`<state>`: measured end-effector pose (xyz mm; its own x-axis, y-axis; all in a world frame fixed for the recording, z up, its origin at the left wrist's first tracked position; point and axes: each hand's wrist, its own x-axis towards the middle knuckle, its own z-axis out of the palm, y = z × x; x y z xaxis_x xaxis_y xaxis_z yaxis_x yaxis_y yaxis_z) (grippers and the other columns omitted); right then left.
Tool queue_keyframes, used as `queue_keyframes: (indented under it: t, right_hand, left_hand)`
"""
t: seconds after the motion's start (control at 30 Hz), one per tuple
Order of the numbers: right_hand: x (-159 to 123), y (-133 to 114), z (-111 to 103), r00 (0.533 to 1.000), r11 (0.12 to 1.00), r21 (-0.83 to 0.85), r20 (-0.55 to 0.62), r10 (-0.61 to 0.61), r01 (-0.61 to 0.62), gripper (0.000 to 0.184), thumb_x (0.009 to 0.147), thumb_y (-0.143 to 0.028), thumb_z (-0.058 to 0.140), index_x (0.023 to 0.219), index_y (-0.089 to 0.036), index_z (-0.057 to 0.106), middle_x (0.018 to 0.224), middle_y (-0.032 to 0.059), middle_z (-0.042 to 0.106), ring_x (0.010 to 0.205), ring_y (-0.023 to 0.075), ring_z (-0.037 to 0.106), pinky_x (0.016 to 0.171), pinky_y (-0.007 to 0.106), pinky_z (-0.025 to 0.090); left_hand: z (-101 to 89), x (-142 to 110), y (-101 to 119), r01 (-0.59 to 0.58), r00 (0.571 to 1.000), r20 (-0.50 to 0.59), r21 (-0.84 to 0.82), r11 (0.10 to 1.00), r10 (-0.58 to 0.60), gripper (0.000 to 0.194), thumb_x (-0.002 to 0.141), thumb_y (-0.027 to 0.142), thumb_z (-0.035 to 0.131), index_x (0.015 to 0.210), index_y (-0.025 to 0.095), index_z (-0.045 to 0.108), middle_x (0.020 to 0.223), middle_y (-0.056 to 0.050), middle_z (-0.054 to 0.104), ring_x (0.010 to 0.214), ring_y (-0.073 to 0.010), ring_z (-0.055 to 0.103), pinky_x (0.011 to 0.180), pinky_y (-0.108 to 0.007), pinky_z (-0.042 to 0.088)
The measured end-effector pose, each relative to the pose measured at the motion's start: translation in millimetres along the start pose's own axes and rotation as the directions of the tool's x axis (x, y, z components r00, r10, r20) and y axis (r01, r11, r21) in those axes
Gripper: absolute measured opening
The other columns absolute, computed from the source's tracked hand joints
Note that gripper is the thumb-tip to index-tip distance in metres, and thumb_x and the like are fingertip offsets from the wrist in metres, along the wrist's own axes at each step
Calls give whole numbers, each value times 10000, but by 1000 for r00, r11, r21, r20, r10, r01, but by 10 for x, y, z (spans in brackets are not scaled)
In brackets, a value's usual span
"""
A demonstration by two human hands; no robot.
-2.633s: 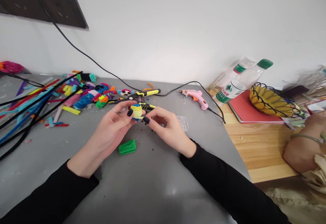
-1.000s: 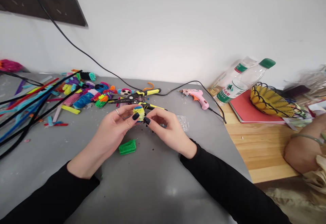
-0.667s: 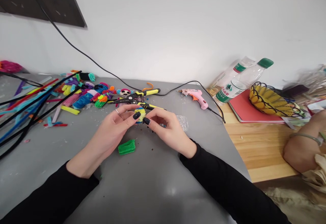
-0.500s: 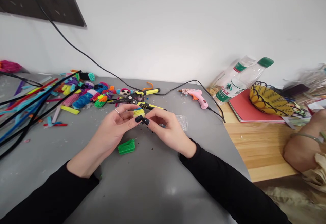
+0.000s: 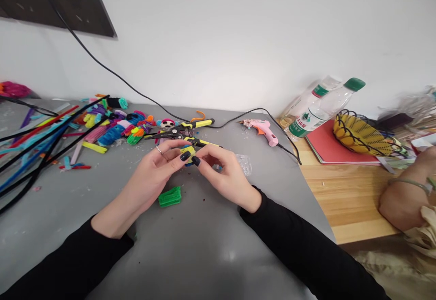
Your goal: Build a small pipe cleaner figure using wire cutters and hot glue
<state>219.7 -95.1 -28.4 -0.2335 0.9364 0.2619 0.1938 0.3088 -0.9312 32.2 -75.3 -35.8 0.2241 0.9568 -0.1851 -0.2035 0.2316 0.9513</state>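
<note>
bright, fairly even light | soft glare on grey tabletop | edges stretched | far right blurry

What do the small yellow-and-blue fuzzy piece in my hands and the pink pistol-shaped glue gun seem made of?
The yellow-and-blue piece looks like soft chenille stems, matte, judging by its fuzzy surface; its core is hidden. The glue gun appears to be smooth, semi-gloss moulded plastic, with a probably metal nozzle, narrow and darker.

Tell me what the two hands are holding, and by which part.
A small yellow-and-blue fuzzy piece, pinched at its near side by the left thumb; the right hand's fingertips meet its right edge.
</note>
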Motion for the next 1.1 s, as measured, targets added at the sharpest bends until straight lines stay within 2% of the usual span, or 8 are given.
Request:
queue_keyframes:
  t: [0.1,0.23,0.5,0.73,1.1]
  right_hand:
    - [3,-12,-8,999,998,41,5,38,-38,129,943,-275,594,844,-204,635,736,-35,575,659,108,502,629,249,419]
    - [1,-11,-11,997,993,92,29,75,-77,176,967,-332,611,851,-201,629,743,-35,573,666,110,497,634,256,414]
    - [4,7,-12,992,989,83,47,121,-125,387,986,-586,632,884,-214,600,757,-34,576,677,121,497,647,272,409]
    - [8,0,-26,981,974,126,77,178,-186,366,971,-574,648,895,-230,552,752,-48,556,659,118,479,633,275,390]
    - [13,24,-10,955,881,371,142,259,-294,492,849,-621,800,839,-237,493,704,-78,529,601,96,493,584,254,415]
  left_hand:
    - [-11,18,-34,-8,1000,-6,6,1000,8,535,608,487,1020,1056,288,806,1017,-25,803,1060,-202,712,922,-277,576]
    - [-19,31,-63,-41,999,-11,85,996,42,551,641,523,993,1088,266,800,1043,-59,814,1076,-246,731,940,-343,600]
    - [-9,-7,-29,-159,985,-22,252,954,170,516,702,553,942,1088,249,784,1040,-80,831,1022,-284,766,898,-386,639]
    - [-23,-14,-55,-218,972,-33,222,950,231,487,728,530,934,1091,243,779,1101,-79,824,1014,-262,774,902,-370,647]
    - [-3,-35,-59,-212,975,-41,128,969,218,511,709,520,950,1093,236,768,1072,-72,813,1021,-254,759,903,-370,637]
